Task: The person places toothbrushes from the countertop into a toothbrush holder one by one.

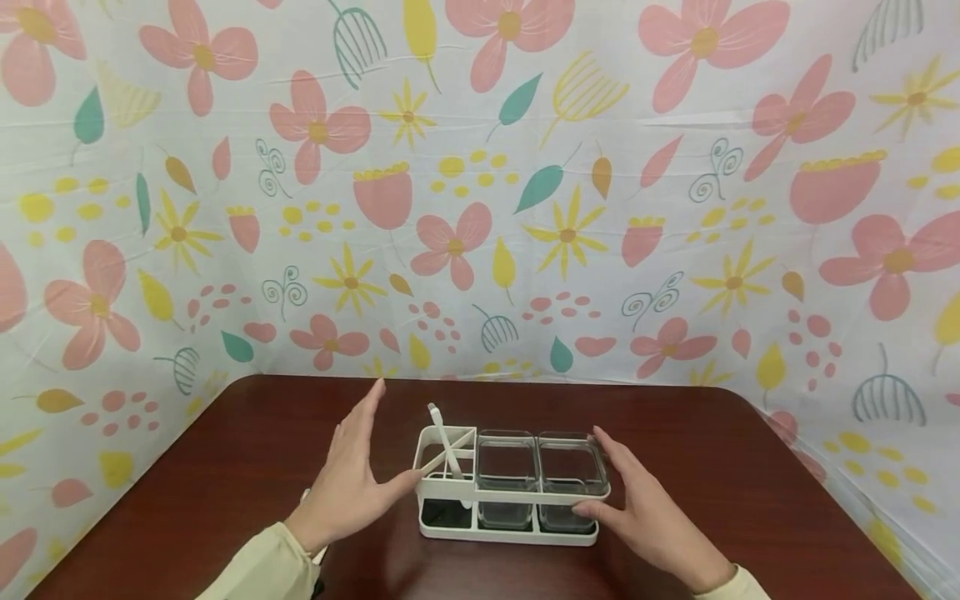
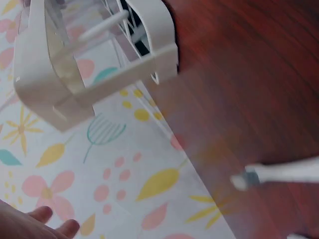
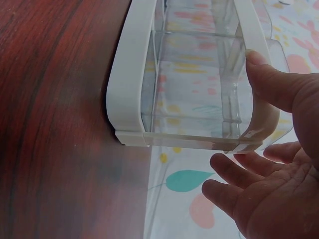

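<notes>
white plastic rack (image 1: 510,497) with clear square containers (image 1: 507,465) stands here on dark-red worktop (image 1: 300,417). left hand (image 1: 348,487) empty, fingers straight; right hand (image 1: 652,517) loosely spread, thumb against rack. likely positioning; next calls for two-ended grip.

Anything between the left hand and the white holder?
Nothing visible: the gap between the left hand and the white holder looks clear. The white stick on the table lies off to the side.
</notes>
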Demonstrator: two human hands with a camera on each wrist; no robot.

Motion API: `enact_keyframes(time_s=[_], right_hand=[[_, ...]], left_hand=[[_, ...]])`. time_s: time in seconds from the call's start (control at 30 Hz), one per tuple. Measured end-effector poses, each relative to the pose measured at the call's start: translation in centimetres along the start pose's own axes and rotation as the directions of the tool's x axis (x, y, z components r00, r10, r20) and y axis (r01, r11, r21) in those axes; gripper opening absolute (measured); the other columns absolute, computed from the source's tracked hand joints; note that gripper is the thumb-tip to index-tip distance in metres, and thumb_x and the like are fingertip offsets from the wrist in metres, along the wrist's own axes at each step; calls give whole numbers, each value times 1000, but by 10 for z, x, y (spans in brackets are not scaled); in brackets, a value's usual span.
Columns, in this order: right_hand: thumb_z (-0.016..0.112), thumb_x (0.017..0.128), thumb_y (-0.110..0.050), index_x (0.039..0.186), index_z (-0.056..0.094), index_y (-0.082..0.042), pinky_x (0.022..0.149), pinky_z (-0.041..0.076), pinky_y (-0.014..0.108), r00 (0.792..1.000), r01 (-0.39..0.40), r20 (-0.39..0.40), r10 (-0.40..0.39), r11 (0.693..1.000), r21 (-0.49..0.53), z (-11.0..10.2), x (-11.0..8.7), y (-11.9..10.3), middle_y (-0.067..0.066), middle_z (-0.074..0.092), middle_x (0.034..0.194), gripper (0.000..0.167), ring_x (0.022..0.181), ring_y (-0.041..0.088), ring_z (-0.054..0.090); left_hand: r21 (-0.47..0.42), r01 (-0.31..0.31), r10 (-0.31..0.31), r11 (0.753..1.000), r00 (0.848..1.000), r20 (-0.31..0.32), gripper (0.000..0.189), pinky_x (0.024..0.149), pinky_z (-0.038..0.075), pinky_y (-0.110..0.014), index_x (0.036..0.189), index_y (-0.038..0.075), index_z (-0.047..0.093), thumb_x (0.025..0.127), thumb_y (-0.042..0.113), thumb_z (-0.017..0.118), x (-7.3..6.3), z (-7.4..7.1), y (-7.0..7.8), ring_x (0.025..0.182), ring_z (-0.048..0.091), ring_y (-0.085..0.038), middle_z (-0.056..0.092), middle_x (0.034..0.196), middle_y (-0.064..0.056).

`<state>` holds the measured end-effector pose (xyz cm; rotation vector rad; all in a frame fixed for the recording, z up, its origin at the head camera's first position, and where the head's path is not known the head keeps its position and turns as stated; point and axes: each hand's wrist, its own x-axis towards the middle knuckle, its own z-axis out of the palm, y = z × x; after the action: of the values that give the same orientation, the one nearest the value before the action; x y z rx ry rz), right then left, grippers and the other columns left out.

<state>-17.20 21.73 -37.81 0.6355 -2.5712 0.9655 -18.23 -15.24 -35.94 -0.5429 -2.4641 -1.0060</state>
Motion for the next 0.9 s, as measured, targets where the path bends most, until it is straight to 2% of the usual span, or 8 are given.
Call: enact_keyframes(time_s=[0.23,0.33,0.43,0.5,0.6,0.67,0.77,0.9], right_hand=[[84,77,-33,151,33,0,99,43,30,1000,11,-7,-11,1000,-10,0,0,1,16,50,142,96,128,31,48],[84,77,-33,151,32,0,99,44,33,1000,8,1,-8,1000,-4,0,0,1,16,50,142,96,128,31,49],[83,77,-33,151,31,0,98,45,42,1000,2,8,-2,1000,-3,-1,1,0,16,49,143,96,128,32,49],[83,77,-34,151,31,0,97,44,48,1000,-5,11,5,1000,-2,-1,1,0,16,49,143,97,129,32,48],[83,77,-33,151,30,1,97,43,54,1000,-11,16,11,1000,7,-1,1,0,17,48,143,97,129,34,48],[84,77,-33,151,30,1,97,42,56,1000,-16,19,16,1000,12,-1,1,0,18,48,143,97,129,35,48],[84,77,-33,151,30,1,97,42,57,1000,-18,19,17,1000,11,-1,2,0,18,48,143,97,129,36,47],[84,77,-33,151,30,0,97,42,57,1000,-21,19,21,1000,7,-1,2,0,18,49,143,98,129,36,47]], left_hand=[[173,74,-80,982,997,22,121,101,31,-68,160,27,1,72,30,85,-7,-15,-11,142,26,-38,26,159,-12],[271,113,-128,956,991,41,119,90,40,-66,160,24,6,70,29,83,-11,-19,-15,133,36,-40,34,154,-13],[352,158,-201,922,976,88,115,77,46,-56,160,20,10,71,29,83,-13,-22,-18,114,47,-37,44,143,-16],[388,191,-259,902,957,132,114,67,46,-47,159,18,11,72,30,83,-15,-24,-20,104,49,-35,46,136,-17],[401,242,-346,884,914,210,113,57,45,-42,159,15,13,73,29,84,-19,-25,-24,102,51,-39,45,133,-22],[398,281,-400,873,880,257,111,58,47,-45,159,14,15,73,28,85,-22,-26,-28,108,51,-46,42,136,-26],[390,320,-453,863,832,321,104,67,49,-54,157,10,21,75,24,83,-26,-26,-33,115,48,-54,37,142,-33],[399,325,-475,857,799,369,90,74,49,-60,150,2,32,76,19,80,-32,-25,-38,106,56,-53,36,142,-39]])
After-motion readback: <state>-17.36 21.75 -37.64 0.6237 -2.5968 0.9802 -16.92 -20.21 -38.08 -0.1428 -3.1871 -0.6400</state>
